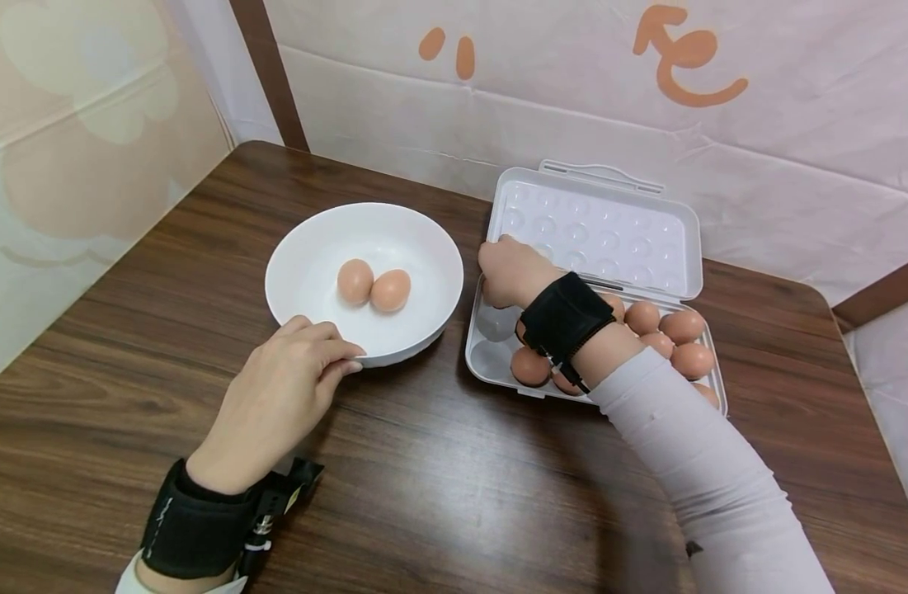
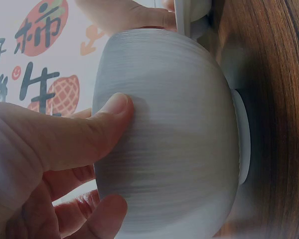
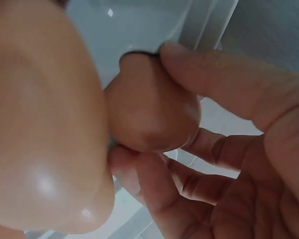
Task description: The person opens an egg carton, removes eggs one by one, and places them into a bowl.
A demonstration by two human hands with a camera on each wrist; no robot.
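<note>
We work over a dark wooden surface (image 1: 439, 495) set against a pale printed backdrop (image 1: 795, 165). Toward the right stands a clear plastic egg box (image 1: 491, 363), its dimpled lid (image 1: 609, 235) thrown open toward the wall, with brown eggs filling its right-hand cells (image 1: 679, 326). To its left, just beside it, sits a white bowl (image 1: 305, 256) with two eggs (image 1: 372, 286) lying together, touching, in its middle. Our left hand (image 1: 279, 396) rests at the near rim of the bowl; the wrist view shows the thumb and fingers (image 2: 97, 129) curled against its outer wall, so this grip is steadying the bowl. Our right hand (image 1: 509, 272) is down in the box's far left corner, and the wrist view shows its grip pinched around one brown egg (image 3: 152, 107), close beside a neighbouring egg (image 3: 45, 124).
</note>
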